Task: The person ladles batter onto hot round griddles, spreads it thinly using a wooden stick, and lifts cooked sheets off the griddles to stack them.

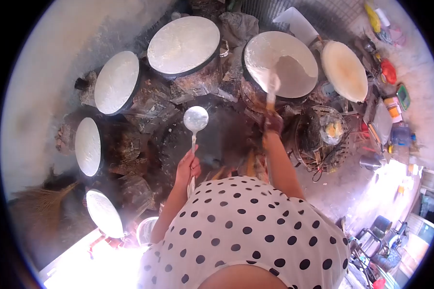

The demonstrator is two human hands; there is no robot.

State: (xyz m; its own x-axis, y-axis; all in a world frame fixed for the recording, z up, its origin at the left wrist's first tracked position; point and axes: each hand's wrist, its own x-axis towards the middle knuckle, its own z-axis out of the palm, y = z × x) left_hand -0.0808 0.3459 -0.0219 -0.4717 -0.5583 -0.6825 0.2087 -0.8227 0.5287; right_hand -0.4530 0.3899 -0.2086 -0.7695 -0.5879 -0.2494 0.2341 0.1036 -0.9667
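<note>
My left hand [188, 166] is wrapped round the long handle of a metal ladle [196, 119], its round bowl coated in pale batter. My right hand [272, 123], in a dark glove or wrap, grips the handle of a batter spreader [272, 85], whose blurred head is over a round griddle [298, 79]. White batter [265, 53] covers the left and upper part of that griddle, while a greyish patch shows at its right and lower side. The exact shape of the spreader's head is smeared by motion.
Several more griddles carry pale layers, among them one at the top [184, 45] and one at the left [117, 83]. A browned round flatbread [344, 71] lies at the right. Below it stands a wire basket [323, 139] with a plastic bag [332, 129]. A straw broom [46, 202] is at far left.
</note>
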